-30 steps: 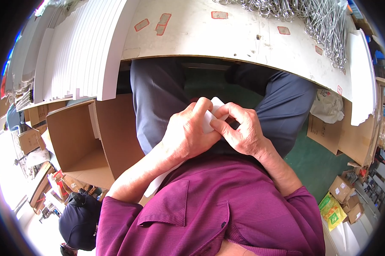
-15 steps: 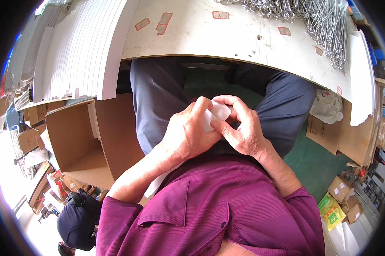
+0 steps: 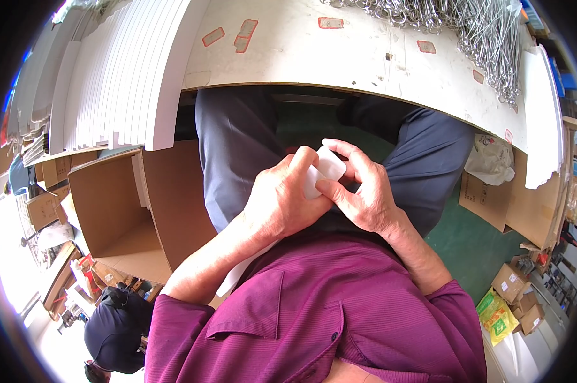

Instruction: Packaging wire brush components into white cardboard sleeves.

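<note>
Over my lap, both hands hold a small white piece with a rounded flap [image 3: 331,165], perhaps the end of a white carton. My left hand [image 3: 284,195] is closed round its left side, the index finger bent over the top. My right hand [image 3: 367,195] grips it from the right, thumb pressed on its front and index finger raised along the upper edge. A white strip [image 3: 237,273] shows below my left forearm; whether it joins the held piece is hidden.
Ahead stands a worn white table [image 3: 288,54], with a pile of looped metal wire pieces [image 3: 493,45] at its right. A row of long white boxes [image 3: 122,70] stands left. Below are an open cardboard box [image 3: 119,217] and, farther off, a person in dark clothes [image 3: 116,332].
My right index finger has lifted slightly off the white flap, so more of the flap shows. Otherwise both hands stay in nearly the same place.
</note>
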Demonstrator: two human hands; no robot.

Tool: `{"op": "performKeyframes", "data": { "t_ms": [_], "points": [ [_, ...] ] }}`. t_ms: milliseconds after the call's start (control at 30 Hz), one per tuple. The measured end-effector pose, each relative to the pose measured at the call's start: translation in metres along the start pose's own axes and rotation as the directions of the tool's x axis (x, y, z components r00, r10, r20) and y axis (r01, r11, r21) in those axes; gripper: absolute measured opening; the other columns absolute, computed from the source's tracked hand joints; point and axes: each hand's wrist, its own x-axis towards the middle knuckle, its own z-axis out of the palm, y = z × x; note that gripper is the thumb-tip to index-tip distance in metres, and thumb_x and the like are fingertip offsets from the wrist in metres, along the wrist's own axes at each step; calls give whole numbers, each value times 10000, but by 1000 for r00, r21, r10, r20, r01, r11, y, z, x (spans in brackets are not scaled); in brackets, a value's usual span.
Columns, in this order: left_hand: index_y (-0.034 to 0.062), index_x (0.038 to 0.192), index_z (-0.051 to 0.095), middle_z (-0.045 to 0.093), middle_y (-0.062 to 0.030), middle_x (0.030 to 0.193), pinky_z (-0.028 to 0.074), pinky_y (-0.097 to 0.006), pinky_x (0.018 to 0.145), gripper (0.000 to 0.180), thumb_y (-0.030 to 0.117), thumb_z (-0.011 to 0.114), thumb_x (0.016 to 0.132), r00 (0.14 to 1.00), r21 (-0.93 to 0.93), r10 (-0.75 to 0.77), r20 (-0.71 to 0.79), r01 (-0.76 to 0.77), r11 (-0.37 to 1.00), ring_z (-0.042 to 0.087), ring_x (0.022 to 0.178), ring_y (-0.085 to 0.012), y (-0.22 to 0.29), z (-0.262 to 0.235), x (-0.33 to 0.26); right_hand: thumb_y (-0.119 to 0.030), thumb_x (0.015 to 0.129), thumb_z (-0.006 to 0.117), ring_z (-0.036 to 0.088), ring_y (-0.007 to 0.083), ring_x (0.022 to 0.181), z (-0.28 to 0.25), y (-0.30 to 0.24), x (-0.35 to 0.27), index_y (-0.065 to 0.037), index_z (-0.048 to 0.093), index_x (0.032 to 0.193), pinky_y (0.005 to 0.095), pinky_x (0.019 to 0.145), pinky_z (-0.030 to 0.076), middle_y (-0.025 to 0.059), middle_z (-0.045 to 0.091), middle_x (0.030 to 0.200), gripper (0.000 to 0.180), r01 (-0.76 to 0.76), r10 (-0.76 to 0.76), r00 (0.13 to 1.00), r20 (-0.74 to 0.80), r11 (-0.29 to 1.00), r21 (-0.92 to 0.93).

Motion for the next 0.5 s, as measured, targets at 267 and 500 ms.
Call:
{"op": "performKeyframes", "data": {
  "t_ms": [267, 500],
  "points": [
    [50, 1088, 560, 717, -215, 941, 627, -461, 705, 437, 198, 833, 781, 999, -5, 26, -26, -26, 1000, 749, 819, -396, -2, 1, 1, -169, 926, 821, 783, 231, 949, 1, 1, 1, 29, 521, 1439, 345, 826, 603, 199, 785, 1001, 626, -11, 11, 1000, -18, 1000, 12],
    [52, 1080, 559, 717, -208, 921, 623, -457, 701, 438, 203, 835, 775, 999, 0, 32, -38, -32, 999, 748, 812, -389, -3, 3, 1, -181, 931, 821, 786, 224, 923, 2, 4, 1, 40, 546, 1408, 337, 798, 607, 199, 785, 993, 593, 16, -16, 1000, -25, 1000, 11]
  ]
}}
